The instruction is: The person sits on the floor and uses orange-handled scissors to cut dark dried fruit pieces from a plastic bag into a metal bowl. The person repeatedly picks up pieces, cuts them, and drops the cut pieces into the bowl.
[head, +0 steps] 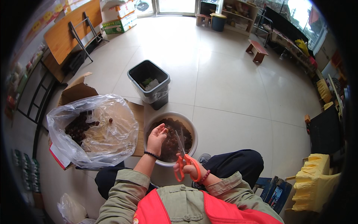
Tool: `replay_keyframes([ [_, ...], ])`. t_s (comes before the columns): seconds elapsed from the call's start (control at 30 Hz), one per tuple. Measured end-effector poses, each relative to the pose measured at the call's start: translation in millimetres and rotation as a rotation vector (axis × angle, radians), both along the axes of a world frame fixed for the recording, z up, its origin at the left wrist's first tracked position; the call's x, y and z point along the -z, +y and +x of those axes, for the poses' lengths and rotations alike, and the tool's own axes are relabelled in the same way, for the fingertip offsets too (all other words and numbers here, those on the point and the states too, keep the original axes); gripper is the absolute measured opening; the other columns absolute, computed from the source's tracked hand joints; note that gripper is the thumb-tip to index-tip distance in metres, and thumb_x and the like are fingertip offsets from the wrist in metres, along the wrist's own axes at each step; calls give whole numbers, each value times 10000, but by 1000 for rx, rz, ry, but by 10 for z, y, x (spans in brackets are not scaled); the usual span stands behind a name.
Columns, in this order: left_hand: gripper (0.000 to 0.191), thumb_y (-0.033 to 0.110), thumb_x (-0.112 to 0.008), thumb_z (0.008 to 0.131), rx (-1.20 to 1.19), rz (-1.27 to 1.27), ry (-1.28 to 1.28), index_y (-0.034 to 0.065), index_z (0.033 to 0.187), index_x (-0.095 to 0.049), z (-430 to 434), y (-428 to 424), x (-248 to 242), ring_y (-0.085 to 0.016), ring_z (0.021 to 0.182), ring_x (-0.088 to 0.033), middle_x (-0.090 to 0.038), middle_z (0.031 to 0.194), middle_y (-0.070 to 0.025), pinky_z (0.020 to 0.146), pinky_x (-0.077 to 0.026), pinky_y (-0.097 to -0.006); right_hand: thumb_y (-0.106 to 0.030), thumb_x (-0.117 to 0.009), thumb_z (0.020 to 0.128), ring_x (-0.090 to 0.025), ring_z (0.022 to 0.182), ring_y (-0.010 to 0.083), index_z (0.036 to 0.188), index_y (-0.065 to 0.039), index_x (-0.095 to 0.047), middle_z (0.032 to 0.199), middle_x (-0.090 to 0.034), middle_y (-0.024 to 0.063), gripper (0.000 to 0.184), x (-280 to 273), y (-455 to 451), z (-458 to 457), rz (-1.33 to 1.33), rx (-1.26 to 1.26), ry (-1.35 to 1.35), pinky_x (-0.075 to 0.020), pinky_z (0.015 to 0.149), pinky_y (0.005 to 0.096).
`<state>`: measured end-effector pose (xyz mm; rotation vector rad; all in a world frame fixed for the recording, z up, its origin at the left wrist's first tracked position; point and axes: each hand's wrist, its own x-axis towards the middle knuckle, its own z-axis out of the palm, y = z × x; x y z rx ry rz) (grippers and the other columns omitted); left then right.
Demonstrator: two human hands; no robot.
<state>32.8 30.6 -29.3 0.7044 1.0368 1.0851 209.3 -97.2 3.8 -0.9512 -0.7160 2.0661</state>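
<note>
In my right hand [191, 169] is a pair of scissors [182, 152] with orange handles; the steel blades are parted and point away from me over the basin. My left hand [156, 139] hovers above the basin's left half, its fingers curled about something small and brownish, too small to name surely. Below both hands a pale round basin [195, 140] on the floor holds many dark red grapes [170, 148], partly hidden by the hands. To the left, a clear plastic bag [117, 140] lines an opened cardboard box [137, 112]. More dark grapes [77, 128] lie inside it, mostly at its left.
Just beyond the basin stands a dark waste bin [159, 105] with a liner and some refuse. A folded wooden table [75, 30] leans at the far left. A small red stool [258, 48] is far right; a yellow-covered seat [313, 182] stands near right.
</note>
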Motion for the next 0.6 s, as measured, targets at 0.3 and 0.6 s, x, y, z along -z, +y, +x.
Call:
replay_keyframes([
  [0.3,418,17,-410,908,-11,-115,-96,109,1313,-454,41,-11,-170,-131,1043,-568,-448,1312,-22,826,-469,-278,52,-458,705,-592,893,194,1339,-36,-327,986,-597,120,653,13,-15,3,36,-52,25,-479,822,292],
  [0.6,455,9,-384,899,47,-92,-193,128,1337,-412,40,-20,-260,-180,1096,-556,-403,1338,-41,821,-465,-332,39,-479,717,-612,853,195,1327,-43,-323,968,-598,124,635,25,9,28,-71,-94,-20,-500,775,298],
])
